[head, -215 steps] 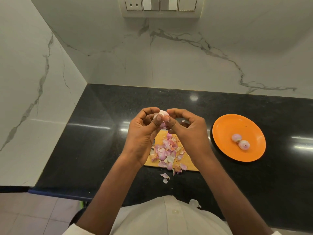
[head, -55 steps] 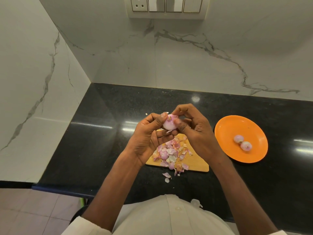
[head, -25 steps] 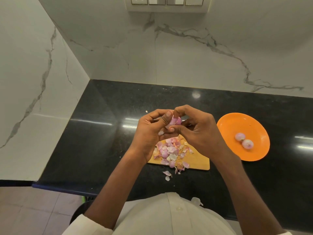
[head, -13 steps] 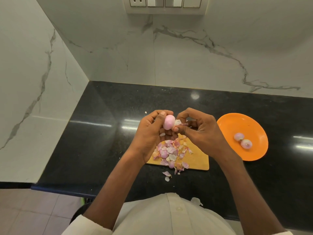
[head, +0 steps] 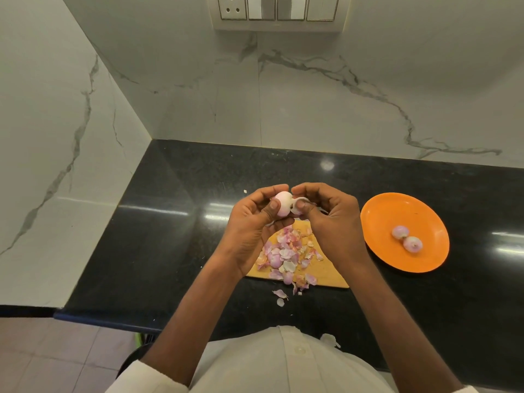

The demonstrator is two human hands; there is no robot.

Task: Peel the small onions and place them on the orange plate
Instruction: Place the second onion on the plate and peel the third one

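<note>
My left hand (head: 251, 222) grips a small pale pink onion (head: 283, 204) between thumb and fingers, held above the wooden cutting board (head: 326, 275). Right beside it, my right hand (head: 329, 219) pinches a strip of skin (head: 299, 200) that curls off the onion's right side. The orange plate (head: 397, 214) lies to the right on the black counter, with two peeled onions (head: 407, 240) touching each other on it. A heap of pink and white onion peels (head: 287, 255) covers the board.
The black counter (head: 175, 236) meets marble walls at the back and left. A few loose peels (head: 280, 295) lie off the board near the counter's front edge. A switch panel (head: 276, 11) sits high on the back wall.
The onion has been turned in my left hand, showing more smooth peeled surface. My right hand has pulled a strip of skin away from its right side.
</note>
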